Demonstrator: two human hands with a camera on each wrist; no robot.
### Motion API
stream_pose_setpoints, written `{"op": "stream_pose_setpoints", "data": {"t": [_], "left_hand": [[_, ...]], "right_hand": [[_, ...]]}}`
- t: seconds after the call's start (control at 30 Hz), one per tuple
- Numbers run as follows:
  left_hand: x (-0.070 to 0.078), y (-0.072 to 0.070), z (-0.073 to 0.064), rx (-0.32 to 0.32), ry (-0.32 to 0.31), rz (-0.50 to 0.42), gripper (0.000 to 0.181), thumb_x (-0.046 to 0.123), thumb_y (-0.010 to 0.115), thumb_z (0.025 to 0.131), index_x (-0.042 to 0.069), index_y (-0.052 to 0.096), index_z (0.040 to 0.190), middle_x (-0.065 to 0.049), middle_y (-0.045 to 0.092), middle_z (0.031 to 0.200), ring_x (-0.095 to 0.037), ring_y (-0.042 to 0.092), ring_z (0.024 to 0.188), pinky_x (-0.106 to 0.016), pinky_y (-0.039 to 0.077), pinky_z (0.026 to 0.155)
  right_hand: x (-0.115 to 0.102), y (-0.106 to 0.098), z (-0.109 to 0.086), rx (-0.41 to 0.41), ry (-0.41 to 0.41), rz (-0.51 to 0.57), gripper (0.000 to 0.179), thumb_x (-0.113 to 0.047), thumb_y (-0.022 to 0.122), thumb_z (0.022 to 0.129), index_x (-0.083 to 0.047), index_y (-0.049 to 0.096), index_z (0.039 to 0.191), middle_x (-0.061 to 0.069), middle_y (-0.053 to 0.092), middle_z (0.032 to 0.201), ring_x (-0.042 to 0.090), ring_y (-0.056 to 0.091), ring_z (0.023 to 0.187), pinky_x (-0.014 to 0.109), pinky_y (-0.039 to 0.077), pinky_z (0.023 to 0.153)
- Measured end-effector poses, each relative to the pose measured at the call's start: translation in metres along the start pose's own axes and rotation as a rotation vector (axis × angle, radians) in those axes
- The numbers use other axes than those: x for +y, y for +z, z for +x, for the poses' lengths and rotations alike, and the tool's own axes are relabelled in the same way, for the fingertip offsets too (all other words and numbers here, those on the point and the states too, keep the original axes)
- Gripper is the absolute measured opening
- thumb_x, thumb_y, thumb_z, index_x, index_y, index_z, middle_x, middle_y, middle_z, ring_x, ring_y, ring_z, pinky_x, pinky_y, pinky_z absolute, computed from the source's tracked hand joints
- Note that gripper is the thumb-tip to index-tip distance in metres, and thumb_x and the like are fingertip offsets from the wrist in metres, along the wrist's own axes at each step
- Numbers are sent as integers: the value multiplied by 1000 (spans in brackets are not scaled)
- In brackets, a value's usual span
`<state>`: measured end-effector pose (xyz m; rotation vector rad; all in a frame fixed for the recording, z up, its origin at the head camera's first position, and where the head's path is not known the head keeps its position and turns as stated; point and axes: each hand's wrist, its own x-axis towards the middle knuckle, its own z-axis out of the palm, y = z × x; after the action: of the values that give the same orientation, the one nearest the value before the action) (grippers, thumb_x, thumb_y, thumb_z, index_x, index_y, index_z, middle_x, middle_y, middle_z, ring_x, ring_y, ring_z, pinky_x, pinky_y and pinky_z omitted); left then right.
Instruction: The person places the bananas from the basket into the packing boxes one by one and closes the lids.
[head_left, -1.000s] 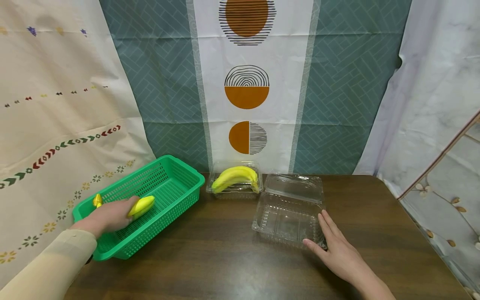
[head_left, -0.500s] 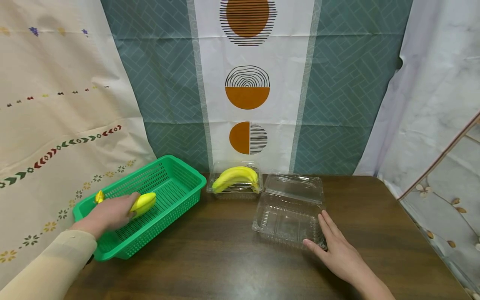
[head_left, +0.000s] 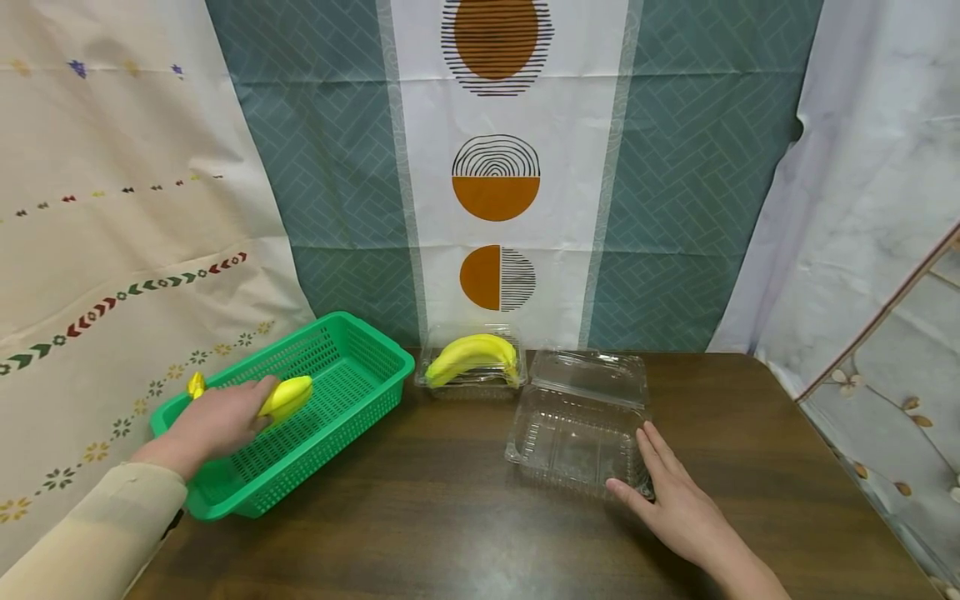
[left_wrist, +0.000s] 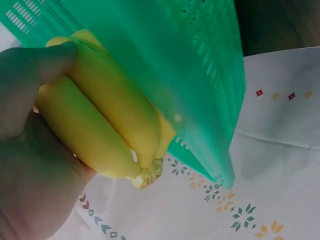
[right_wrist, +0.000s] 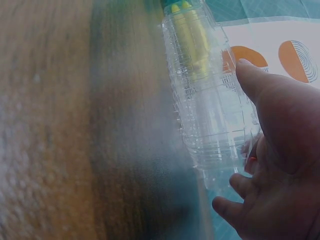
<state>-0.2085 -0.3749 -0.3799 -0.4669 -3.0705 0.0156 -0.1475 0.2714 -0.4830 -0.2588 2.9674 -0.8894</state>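
Observation:
My left hand [head_left: 217, 421] grips a bunch of yellow bananas [left_wrist: 115, 105] over the green plastic basket [head_left: 330, 454]. In the left wrist view the thumb lies across the top of the bananas, and their joined stem end points away from the palm. From the head view, banana tips poke out ahead of the fingers and the stem shows behind the hand. My right hand [head_left: 682, 504] has its fingers extended and touches the right side of a clear plastic clamshell container [head_left: 577, 442], whose lid [head_left: 588, 375] is folded back. Nothing lies inside that container.
Behind and left of the unfilled clamshell stands another clear container [head_left: 431, 375] with bananas [head_left: 472, 354] in it. Both are on a brown wooden table [head_left: 420, 517]. Hanging cloths [head_left: 330, 183] close off the back and both sides.
The left hand has raised the bananas slightly within the basket. My right hand and the clear containers stay where they were.

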Motion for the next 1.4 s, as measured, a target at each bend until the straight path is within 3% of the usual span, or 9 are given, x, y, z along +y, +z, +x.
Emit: {"op": "stream_pose_setpoints", "data": {"t": [0.37,0.6,0.8,0.97,1.4], "left_hand": [[12,-11,3,99,17,41,43,13,86,96,3,55,124,-2,61,88,-24,55,71,-50,51,65],[24,-20,5,167,48,70,49,14,87,95,2,55,131,-3,64,92,-27,60,83,-59,50,77],[37,-28,8,226,69,87,48,13,89,94,2,58,130,-5,66,92,-29,64,86,-59,50,81],[46,-32,9,253,73,100,49,14,89,94,2,58,130,-8,70,96,-32,69,90,-63,48,91],[71,-43,14,334,116,69,57,12,90,93,-1,58,137,-12,74,102,-32,71,94,-63,48,96]], "right_hand": [[0,0,-1,1,0,5,109,-72,61,105,-6,12,178,17,4,185,57,25,160,83,40,105],[1,0,-1,5,-3,2,109,-72,61,105,-6,12,178,16,3,185,57,26,159,83,40,104],[2,1,0,-1,1,2,110,-72,60,105,-7,11,178,15,2,185,57,25,160,84,40,104],[2,1,1,-7,2,0,110,-73,60,105,-7,10,178,15,2,185,57,25,160,84,40,104],[2,1,2,-11,8,-4,111,-74,60,104,-7,10,178,15,2,185,57,25,160,84,40,104]]}}
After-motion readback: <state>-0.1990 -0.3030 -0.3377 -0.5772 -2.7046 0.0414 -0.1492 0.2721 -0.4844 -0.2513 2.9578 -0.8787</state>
